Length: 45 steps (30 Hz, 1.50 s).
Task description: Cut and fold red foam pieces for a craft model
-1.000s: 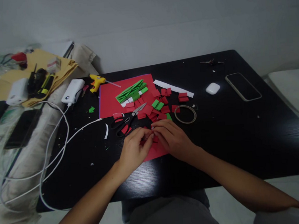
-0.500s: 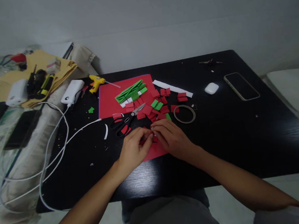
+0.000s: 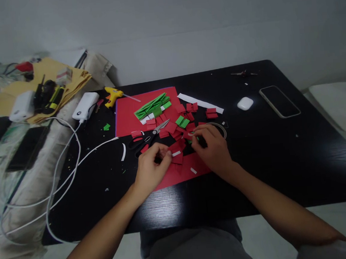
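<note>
My left hand (image 3: 153, 165) is closed on the edge of a red folded paper piece (image 3: 177, 159), which has a short white strip (image 3: 176, 153) across it. To the right, my right hand (image 3: 213, 148) is closed in a pinch, with a small white paper strip (image 3: 190, 134) at its fingertips. Under both hands lies a red paper sheet (image 3: 171, 178), and a loose white scrap (image 3: 193, 170) rests on it. Just beyond are scattered red folded pieces (image 3: 170, 127) and a green folded piece (image 3: 182, 122). My right hand partly hides a tape roll (image 3: 223, 129).
Black-handled scissors (image 3: 149, 138) lie left of the pile. Farther back are a green pleated paper bundle (image 3: 151, 107), a yellow glue gun (image 3: 113, 96) and a long white strip (image 3: 201, 103). A white cable (image 3: 99, 145) crosses the left side; a phone (image 3: 279, 101) and white case (image 3: 245, 103) lie right.
My hands have drawn apart. The right moved up and right with a small white strip, the left slightly down and left; the red piece and a loose white scrap now show between them.
</note>
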{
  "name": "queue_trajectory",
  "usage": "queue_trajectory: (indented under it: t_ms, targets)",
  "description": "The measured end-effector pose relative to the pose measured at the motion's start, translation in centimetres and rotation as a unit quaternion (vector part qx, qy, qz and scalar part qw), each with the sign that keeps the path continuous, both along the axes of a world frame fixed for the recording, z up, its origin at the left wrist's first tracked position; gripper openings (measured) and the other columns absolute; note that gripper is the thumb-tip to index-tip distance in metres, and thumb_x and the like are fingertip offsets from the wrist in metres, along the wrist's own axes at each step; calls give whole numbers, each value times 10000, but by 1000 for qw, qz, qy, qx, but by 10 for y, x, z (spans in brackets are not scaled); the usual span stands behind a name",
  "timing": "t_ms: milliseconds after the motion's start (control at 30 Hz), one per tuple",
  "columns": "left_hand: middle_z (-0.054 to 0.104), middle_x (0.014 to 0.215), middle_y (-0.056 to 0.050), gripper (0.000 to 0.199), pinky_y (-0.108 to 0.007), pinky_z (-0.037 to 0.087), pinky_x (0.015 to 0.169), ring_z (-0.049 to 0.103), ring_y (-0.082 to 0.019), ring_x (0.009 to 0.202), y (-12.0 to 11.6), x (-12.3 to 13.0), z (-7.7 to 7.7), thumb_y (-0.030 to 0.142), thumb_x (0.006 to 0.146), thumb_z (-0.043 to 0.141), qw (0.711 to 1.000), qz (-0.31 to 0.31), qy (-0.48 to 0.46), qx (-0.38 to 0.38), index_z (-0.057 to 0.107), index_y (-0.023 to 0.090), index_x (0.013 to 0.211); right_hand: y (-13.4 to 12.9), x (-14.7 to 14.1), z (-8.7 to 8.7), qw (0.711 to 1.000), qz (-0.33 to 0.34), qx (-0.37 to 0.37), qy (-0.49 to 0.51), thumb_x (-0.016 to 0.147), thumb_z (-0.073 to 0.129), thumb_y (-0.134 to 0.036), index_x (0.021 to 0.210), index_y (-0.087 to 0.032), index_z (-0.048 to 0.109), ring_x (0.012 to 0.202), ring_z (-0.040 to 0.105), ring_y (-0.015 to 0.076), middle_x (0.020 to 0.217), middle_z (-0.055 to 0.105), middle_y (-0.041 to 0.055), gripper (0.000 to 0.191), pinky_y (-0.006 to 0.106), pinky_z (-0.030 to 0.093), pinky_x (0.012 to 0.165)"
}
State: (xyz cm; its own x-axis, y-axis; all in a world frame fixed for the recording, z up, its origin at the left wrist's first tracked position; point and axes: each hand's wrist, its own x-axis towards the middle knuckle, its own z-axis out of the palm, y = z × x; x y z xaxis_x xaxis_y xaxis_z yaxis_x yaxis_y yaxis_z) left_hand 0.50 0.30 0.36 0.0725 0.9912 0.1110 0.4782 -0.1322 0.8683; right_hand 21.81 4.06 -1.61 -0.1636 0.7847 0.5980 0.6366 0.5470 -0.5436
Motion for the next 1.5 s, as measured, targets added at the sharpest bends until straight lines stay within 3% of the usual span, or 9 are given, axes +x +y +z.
queue_trajectory:
  t_ms: [167, 267, 333, 433, 567, 933, 1100, 1300, 1500]
  targets:
    - [616, 726, 19, 101, -254, 480, 675, 618, -131, 679, 4, -2, -5, 283, 886, 654, 994, 22, -92, -48, 647, 183, 891, 4, 3, -3, 998, 8, -67, -6, 938, 575, -111, 927, -204, 672, 926, 689, 267, 962, 723, 96, 135, 435, 564, 845]
    - [621, 720, 20, 120, -253, 479, 677, 616, -126, 671, 6, -1, -5, 282, 857, 680, 989, 25, -129, -72, 652, 176, 907, -2, -4, 0, 990, 41, -117, 65, 962, 618, -194, 980, -202, 706, 906, 726, 251, 965, 767, 89, 90, 416, 583, 846]
    - [627, 723, 18, 140, -252, 481, 678, 610, -122, 665, 6, 0, -4, 281, 837, 697, 986, 27, -143, -80, 654, 170, 910, -7, -10, 1, 962, 85, -214, 148, 947, 667, -259, 1034, -204, 706, 862, 746, 225, 962, 777, 76, 111, 368, 609, 781]
    - [635, 734, 13, 165, -246, 482, 674, 600, -114, 662, 6, 2, -3, 274, 817, 712, 984, 23, -159, -83, 654, 162, 923, -12, -17, -1, 890, 146, -335, 275, 866, 762, -303, 1086, -198, 660, 895, 761, 216, 956, 764, 64, 264, 338, 635, 771]
    - [634, 726, 18, 188, -236, 475, 656, 586, -108, 648, 5, 4, -5, 267, 806, 726, 981, 13, -172, -88, 658, 163, 947, -12, -18, -4, 844, 157, -372, 354, 826, 787, -303, 989, -204, 608, 816, 756, 194, 912, 731, 38, 262, 341, 654, 762]
    - [616, 638, 24, 198, -232, 399, 561, 556, -121, 581, 6, 2, -2, 353, 829, 703, 974, -67, -141, -166, 617, 178, 796, -12, -15, 1, 908, 124, -305, 260, 872, 739, -281, 971, -202, 722, 796, 753, 195, 902, 776, 50, 128, 324, 622, 739]
    - [537, 595, 53, 214, -215, 347, 531, 463, -91, 529, 6, 4, -2, 345, 805, 728, 973, -62, -147, -164, 611, 169, 766, -15, -17, 1, 927, 115, -269, 233, 886, 737, -260, 1005, -210, 710, 830, 757, 194, 921, 774, 40, 131, 306, 624, 740]
    - [554, 601, 44, 202, -217, 372, 542, 470, -96, 537, 6, 6, -3, 350, 810, 717, 978, -29, -150, -139, 631, 170, 776, -20, -18, 2, 991, 72, -79, 85, 936, 695, -225, 872, -216, 673, 772, 713, 186, 839, 730, 43, 68, 309, 603, 738]
    - [544, 616, 48, 161, -212, 371, 541, 482, -101, 555, 2, 7, -5, 328, 835, 695, 989, -15, -106, -107, 643, 179, 806, -24, -21, 0, 993, 97, -56, 43, 965, 647, -184, 965, -224, 725, 881, 757, 202, 945, 785, 61, 87, 332, 620, 848]
